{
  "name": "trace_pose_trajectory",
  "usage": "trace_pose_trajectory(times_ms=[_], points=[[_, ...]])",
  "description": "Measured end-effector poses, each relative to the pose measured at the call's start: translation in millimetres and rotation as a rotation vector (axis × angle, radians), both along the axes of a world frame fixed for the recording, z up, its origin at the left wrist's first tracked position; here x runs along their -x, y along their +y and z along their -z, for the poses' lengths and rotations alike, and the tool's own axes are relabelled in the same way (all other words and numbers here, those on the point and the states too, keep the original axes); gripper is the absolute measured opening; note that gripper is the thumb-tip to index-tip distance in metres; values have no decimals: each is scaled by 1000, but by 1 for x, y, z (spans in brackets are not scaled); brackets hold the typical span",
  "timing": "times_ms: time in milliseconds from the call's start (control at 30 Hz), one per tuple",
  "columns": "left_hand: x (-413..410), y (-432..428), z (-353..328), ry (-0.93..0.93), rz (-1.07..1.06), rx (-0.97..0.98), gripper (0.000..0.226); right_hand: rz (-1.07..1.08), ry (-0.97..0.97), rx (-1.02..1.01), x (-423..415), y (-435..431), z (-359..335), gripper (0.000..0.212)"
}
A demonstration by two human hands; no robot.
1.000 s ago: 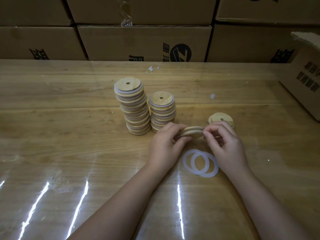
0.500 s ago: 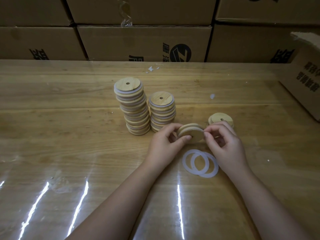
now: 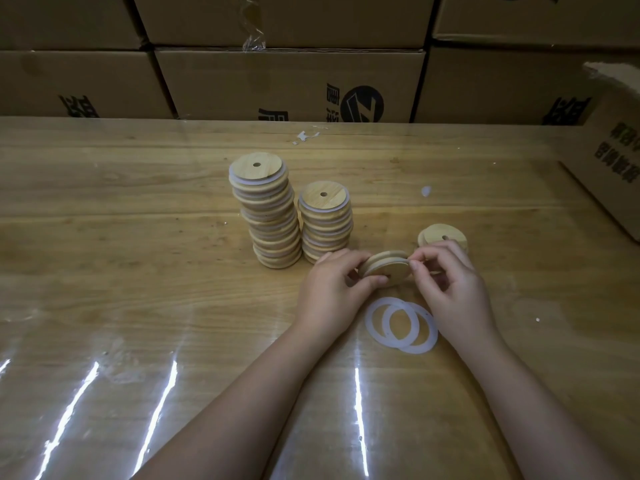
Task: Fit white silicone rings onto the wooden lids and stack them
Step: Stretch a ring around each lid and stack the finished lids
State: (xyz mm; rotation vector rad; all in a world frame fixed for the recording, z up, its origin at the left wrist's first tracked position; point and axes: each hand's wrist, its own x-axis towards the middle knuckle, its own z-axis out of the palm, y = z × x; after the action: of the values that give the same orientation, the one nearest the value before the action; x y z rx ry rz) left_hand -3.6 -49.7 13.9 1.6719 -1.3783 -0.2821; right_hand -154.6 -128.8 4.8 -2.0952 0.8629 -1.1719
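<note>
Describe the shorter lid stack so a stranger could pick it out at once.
On the wooden table in front of the cardboard boxes, two lid stacks stand side by side near the middle. The one wanted is the right stack, just beyond the left hand. It is shorter and straighter than the crooked left stack.

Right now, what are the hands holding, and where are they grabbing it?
Both hands hold one wooden lid: the left hand grips its left edge, the right hand pinches its right edge.
</note>
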Motion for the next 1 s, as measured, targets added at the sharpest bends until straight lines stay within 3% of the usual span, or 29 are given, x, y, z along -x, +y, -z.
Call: trace_pose_trajectory(times_ms=[267,433,533,733,1000], points=[[-1,-1,2,20,8,-12,20,4,28,-124,0,-1,0,18],[-6,-1,3,386,-13,-53,28,-42,7,-273,2,-1,-2,12],[-8,-1,1,501,37,-13,35,-71,-3,-306,1,2,-3,16],[-11,-1,-3,737,45,74,19,-78,-110,-366,0,3,-6,32],[-9,0,-4,720,109,64,14,-147,-73,-371,0,5,-5,40]])
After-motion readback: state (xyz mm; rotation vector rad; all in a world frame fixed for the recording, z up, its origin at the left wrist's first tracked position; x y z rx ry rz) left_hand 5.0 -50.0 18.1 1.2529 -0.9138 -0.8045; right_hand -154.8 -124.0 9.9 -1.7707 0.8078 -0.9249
